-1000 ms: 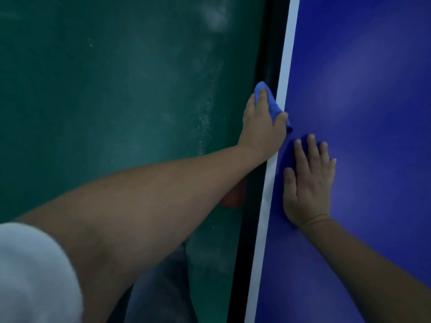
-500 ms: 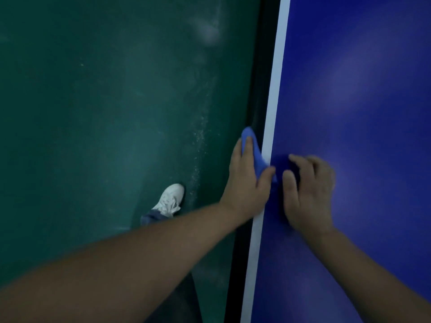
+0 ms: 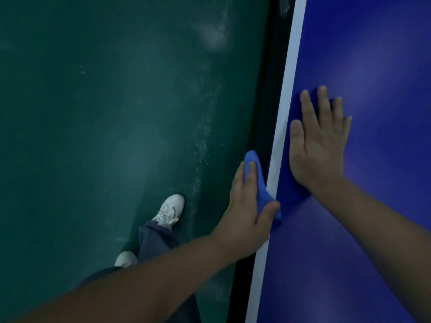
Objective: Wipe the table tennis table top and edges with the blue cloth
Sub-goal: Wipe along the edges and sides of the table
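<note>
Dim indoor view with muted, murky colours. Soft pale sheen lies in patches on the blue bench and the green floor, suggesting light from above. A dark shadow edges the right hand. The forearms near the bottom edge look soft and blurred. The bench's white line leans, bent by the wide lens.

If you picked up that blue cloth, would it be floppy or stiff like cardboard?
Probably floppy: the cloth bends and bunches over the table edge where the left hand grips it. It is likely light too, since one hand holds it with no sign of strain. Let go, it would probably droop or fall in a heap rather than roll.
</note>
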Motion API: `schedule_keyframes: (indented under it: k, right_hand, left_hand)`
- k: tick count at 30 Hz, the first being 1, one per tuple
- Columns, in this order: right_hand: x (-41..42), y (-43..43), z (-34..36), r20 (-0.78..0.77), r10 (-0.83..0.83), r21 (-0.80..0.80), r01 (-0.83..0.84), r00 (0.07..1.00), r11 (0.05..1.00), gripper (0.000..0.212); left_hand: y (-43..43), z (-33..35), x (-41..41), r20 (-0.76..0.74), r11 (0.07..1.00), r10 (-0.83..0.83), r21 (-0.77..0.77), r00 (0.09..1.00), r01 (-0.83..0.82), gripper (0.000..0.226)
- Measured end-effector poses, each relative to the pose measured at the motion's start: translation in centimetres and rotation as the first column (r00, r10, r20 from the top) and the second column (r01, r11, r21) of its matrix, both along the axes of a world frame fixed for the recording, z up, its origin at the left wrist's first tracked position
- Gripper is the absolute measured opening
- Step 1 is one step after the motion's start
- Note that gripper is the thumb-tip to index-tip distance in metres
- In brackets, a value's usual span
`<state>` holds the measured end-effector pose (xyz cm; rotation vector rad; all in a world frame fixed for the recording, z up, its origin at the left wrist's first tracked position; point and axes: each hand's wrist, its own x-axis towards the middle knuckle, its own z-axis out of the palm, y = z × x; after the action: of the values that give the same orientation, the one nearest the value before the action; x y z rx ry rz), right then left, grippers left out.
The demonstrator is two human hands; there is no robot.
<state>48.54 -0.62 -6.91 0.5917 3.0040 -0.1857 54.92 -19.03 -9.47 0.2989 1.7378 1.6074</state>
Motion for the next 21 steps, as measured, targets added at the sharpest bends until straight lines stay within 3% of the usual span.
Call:
schedule_keyframes:
  k: [6, 8, 13, 16, 21]
  right_hand:
    - [0.0, 0.1, 0.1, -0.007, 0.001, -0.015, -0.001, 1.0, 1.0, 0.058]
    - [-0.1, -0.1, 0.0, -0.001, -0.011, -0.018, 0.011, 1.0, 1.0, 0.057]
    - [-0.1, 0.1, 0.2, 0.017, -0.012, -0.024, 0.013, 1.0, 1.0, 0.06]
    - [-0.3, -0.1, 0.3, 0.023, -0.014, -0.02, 0.015, 1.0, 1.0, 0.062]
    - [-0.5, -0.2, 0.7, 0.044, -0.037, -0.049, 0.039, 0.998, 0.998, 0.06]
  left_hand:
    - [8.6, 0.7, -16.8, -0.028, 0.984, 0.162, -0.065, 0.986, -0.164, 0.07]
    - [10.0, 1.1, -19.1, -0.046, 0.974, 0.196, -0.107, 0.98, -0.2, 0.069]
    - [5.9, 0.7, -10.4, -0.112, 0.981, 0.172, -0.069, 0.979, -0.181, 0.07]
    - [3.3, 0.1, -5.3, -0.045, 0.99, 0.123, -0.058, 0.991, -0.126, 0.074]
    - [4.7, 0.2, -8.6, -0.078, 0.993, 0.074, -0.086, 0.994, -0.081, 0.075]
